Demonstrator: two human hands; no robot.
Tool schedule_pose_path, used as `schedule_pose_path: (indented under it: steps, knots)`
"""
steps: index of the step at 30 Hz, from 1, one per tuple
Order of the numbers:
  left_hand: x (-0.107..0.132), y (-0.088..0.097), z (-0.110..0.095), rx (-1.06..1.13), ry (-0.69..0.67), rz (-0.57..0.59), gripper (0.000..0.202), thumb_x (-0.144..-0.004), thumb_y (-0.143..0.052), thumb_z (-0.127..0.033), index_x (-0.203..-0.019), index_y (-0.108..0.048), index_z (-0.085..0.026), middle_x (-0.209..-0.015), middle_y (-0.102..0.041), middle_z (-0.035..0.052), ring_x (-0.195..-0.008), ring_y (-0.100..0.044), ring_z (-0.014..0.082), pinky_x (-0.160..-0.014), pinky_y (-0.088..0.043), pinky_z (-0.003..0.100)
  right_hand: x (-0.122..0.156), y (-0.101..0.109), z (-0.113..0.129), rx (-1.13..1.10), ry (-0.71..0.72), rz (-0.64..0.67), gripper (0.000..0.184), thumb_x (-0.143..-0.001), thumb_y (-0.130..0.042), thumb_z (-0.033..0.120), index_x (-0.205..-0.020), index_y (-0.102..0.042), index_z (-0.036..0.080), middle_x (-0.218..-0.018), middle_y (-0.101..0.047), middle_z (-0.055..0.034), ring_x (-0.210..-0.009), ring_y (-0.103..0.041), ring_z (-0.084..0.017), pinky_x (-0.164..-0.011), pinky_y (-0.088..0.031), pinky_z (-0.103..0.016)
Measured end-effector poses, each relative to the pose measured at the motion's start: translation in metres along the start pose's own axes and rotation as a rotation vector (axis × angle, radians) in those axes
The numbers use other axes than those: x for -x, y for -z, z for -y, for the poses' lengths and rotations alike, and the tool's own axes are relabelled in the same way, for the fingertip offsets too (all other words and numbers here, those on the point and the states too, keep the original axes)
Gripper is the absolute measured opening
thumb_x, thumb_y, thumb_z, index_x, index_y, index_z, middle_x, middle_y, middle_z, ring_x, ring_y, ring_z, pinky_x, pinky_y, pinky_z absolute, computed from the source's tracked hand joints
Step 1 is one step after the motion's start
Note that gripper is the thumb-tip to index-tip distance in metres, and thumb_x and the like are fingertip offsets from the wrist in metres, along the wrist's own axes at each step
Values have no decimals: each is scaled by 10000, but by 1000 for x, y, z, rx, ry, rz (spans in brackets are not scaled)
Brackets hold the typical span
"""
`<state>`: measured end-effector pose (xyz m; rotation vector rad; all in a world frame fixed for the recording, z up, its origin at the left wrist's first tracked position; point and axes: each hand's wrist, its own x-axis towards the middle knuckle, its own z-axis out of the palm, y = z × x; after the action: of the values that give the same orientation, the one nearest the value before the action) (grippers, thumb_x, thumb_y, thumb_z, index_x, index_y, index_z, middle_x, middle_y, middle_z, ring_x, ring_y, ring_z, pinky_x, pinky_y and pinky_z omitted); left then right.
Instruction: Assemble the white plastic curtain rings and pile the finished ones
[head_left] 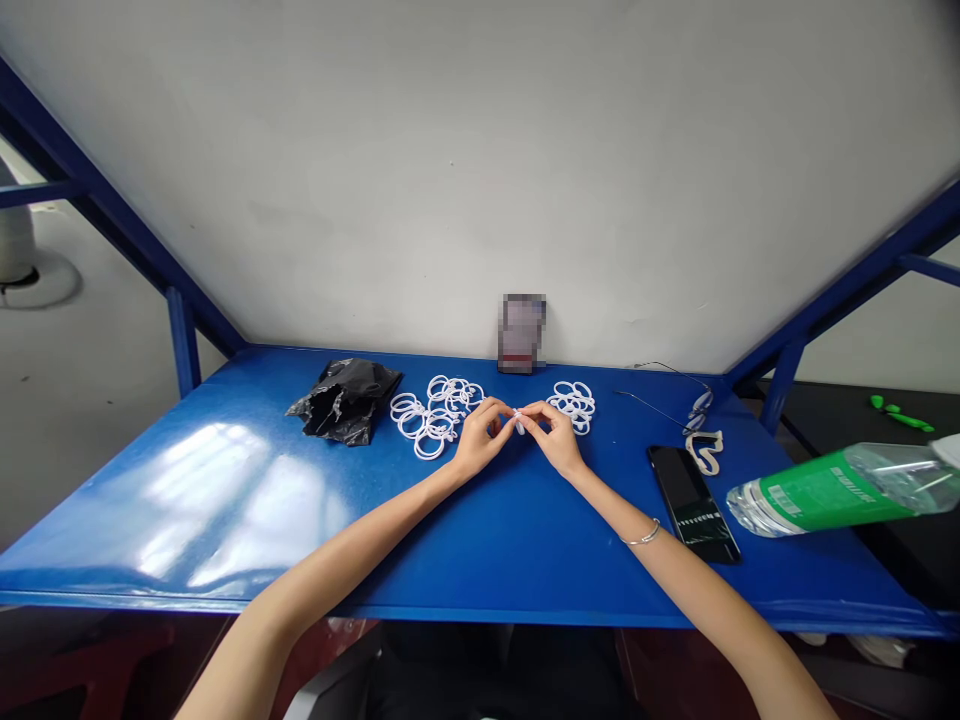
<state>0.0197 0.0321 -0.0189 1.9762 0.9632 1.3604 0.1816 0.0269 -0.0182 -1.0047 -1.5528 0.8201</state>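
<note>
My left hand (481, 438) and my right hand (553, 434) meet over the middle of the blue table (225, 500), fingers pinched together on one small white ring (518, 421) held between them. A loose heap of white rings (433, 413) lies just left of my left hand. A smaller pile of white rings (574, 403) lies just behind my right hand. A thin bracelet circles my right wrist.
A crumpled black plastic bag (345, 400) lies left of the rings. A black phone (692, 501), a plastic bottle with a green label (832, 489) lying on its side, a white strap (705, 450) and a thin cable (660, 400) sit at the right. A grey wall backs the table.
</note>
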Motion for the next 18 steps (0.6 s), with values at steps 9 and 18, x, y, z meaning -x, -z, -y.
schedule_pose_path:
  steps: [9,18]
  knots:
    - [0,-1,3,-42,-47,15,186,-905,-504,-321,-901,-607,-166,-868,-573,41,-535,-436,77,-531,-398,225,2,-1,9,150,98,-39,145,-865,-601,351,-843,-663,221,-805,-659,-45,-688,-599,-184,-660,-491,-329]
    - [3,-3,7,-109,-163,-12,121,-907,-499,-246,-932,-591,-171,-849,-570,30,-541,-439,72,-528,-410,211,5,-2,11,283,273,-73,114,-895,-561,267,-851,-647,206,-810,-653,-41,-665,-597,-158,-621,-510,-297]
